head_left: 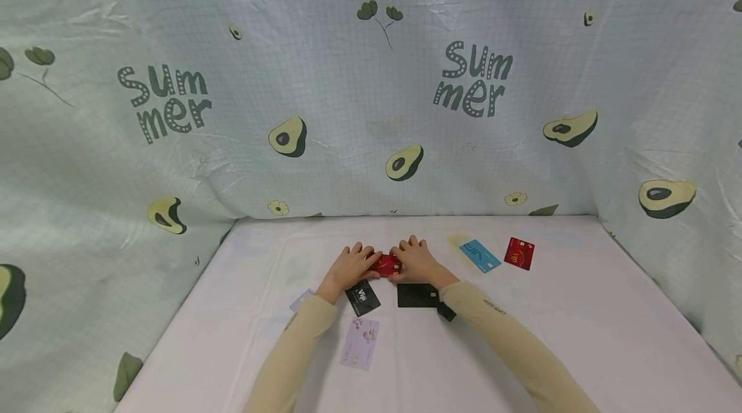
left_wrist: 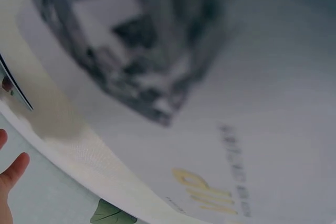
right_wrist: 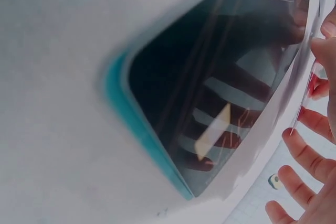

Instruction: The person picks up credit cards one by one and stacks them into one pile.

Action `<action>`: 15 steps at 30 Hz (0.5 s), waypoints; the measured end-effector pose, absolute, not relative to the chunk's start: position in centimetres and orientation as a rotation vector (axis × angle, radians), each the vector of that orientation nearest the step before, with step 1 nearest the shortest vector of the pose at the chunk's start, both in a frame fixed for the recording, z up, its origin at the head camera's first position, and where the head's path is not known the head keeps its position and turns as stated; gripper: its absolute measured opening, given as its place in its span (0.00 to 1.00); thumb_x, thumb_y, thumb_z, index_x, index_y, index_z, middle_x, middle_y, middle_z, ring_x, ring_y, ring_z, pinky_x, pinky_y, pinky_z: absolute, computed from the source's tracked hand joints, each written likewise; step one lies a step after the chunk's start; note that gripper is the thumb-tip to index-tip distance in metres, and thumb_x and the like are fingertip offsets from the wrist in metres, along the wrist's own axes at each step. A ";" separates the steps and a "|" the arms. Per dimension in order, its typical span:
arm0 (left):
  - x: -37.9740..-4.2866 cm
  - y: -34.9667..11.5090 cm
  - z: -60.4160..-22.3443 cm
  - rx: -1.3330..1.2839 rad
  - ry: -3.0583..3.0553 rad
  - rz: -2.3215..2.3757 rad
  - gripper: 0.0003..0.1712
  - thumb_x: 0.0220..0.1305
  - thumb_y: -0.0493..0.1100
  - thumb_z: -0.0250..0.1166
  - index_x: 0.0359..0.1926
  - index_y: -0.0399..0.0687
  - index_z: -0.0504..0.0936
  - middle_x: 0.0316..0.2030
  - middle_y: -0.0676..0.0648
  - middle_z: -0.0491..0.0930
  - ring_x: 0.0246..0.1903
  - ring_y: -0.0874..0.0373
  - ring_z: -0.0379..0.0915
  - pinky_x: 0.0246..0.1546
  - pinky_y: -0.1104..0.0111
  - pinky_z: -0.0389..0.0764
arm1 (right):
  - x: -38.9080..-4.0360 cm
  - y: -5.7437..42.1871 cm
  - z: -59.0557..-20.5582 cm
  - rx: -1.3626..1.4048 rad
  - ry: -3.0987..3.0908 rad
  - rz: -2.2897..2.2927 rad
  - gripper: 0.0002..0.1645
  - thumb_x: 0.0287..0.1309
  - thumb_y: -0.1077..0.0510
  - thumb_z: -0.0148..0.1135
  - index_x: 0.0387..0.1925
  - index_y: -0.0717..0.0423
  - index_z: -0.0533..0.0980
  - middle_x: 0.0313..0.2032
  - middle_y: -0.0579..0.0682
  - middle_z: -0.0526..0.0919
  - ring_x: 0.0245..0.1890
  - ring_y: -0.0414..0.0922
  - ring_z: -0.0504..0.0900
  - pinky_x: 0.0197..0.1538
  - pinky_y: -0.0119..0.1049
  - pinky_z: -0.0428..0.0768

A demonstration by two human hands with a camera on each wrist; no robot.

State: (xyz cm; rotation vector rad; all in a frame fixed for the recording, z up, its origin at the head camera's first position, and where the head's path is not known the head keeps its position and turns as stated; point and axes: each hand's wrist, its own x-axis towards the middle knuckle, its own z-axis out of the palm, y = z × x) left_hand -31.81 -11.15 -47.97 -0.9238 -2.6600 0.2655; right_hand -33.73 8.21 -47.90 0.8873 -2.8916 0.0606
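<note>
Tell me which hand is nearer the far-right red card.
The right hand, left of the far-right red card with a blue card between. The left hand is farther left, across the held red card.

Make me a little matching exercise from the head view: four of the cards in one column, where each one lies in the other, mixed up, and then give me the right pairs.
Cards:
1. Blue card
2. Lilac card
3. Black Vip card
4. Middle red card

Places:
A. Between the left hand and the right hand
B. Just left of the far-right red card
C. Lowest of all the cards in the picture
D. Just below the left hand, above the lowest card

Right pairs: 1-B, 2-C, 3-D, 4-A.
</note>
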 end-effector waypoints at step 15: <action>-31.1 -11.2 -48.3 -0.906 -2.671 0.186 0.31 0.58 0.63 0.49 0.58 0.54 0.68 0.48 0.49 0.72 0.44 0.52 0.65 0.42 0.55 0.72 | -33.3 8.6 -47.9 0.932 -2.845 0.081 0.34 0.40 0.33 0.61 0.46 0.48 0.73 0.36 0.49 0.72 0.39 0.47 0.63 0.41 0.45 0.63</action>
